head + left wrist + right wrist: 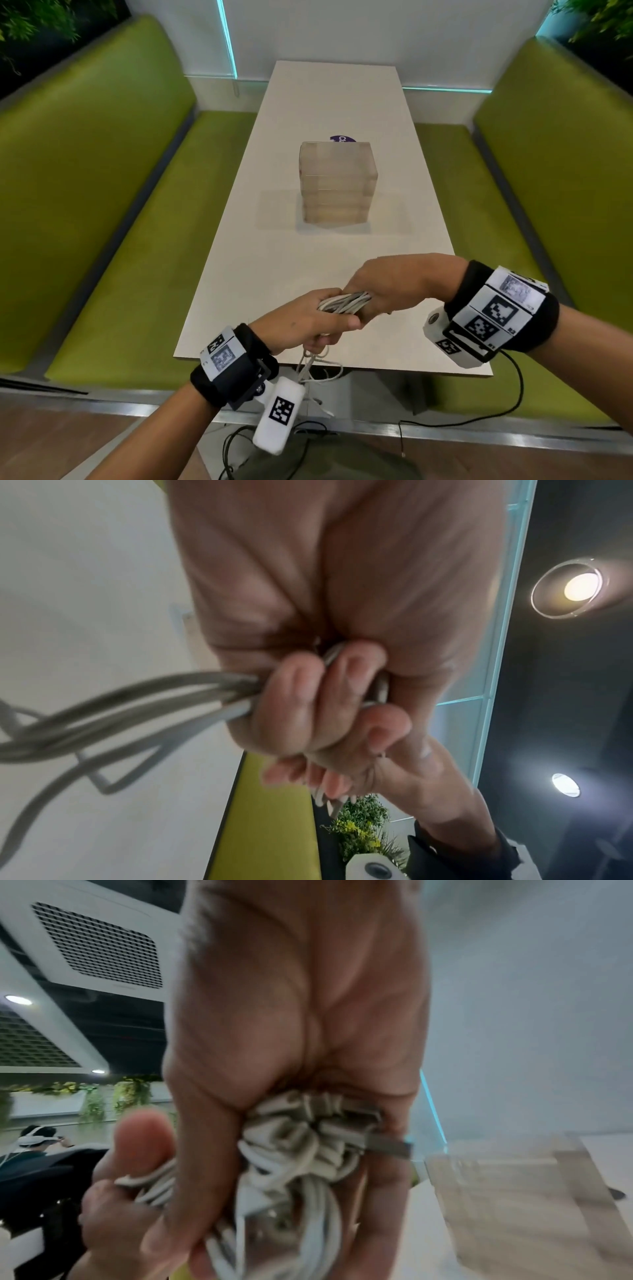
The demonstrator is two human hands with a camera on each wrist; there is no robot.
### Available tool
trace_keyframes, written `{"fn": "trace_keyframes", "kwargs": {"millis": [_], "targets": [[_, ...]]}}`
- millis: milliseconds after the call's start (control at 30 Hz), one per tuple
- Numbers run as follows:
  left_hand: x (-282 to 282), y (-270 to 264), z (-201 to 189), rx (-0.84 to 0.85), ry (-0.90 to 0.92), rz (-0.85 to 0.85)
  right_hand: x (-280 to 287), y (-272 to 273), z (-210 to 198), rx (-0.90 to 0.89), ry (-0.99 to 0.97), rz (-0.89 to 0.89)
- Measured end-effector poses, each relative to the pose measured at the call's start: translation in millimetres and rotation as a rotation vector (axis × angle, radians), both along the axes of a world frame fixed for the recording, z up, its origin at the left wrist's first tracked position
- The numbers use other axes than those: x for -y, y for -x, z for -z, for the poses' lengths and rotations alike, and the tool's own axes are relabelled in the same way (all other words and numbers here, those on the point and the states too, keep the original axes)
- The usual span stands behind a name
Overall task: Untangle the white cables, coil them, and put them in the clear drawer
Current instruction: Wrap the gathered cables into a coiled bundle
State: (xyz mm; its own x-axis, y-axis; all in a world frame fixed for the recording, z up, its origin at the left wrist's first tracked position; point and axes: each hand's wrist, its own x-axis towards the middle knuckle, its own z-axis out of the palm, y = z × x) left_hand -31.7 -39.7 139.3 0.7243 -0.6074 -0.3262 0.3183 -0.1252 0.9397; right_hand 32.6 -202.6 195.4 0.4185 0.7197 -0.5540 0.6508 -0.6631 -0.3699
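Observation:
A bundle of white cables [344, 303] is held between both hands above the near end of the white table [308, 260]. My left hand [310, 325] grips the cables [143, 702] in a fist; loose loops hang below it past the table edge. My right hand [390, 287] closes over the tangled bundle [308, 1139] from above, with a metal plug end sticking out. The clear drawer unit [337, 183] stands mid-table, its drawers all closed, well beyond both hands.
Green bench seats [113, 219] run along both sides of the table. A purple round sticker [342, 138] lies behind the drawer unit. Black wires [479, 414] trail from my wristbands toward the floor. A white wall closes the far end.

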Motion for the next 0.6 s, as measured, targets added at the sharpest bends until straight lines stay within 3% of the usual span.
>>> {"fn": "trace_keyframes", "kwargs": {"millis": [200, 433, 600], "targets": [[-4, -2, 4, 0.071, 0.05, -0.006, 3, 3, -2, -0.253, -0.066, 0.11], [-2, 0, 5, 0.038, 0.0, 0.008, 2, 4, 7, -0.242, 0.03, 0.105], [-7, -4, 8, 0.059, -0.004, -0.024, 2, 2, 6, -0.325, -0.072, 0.143]]}}
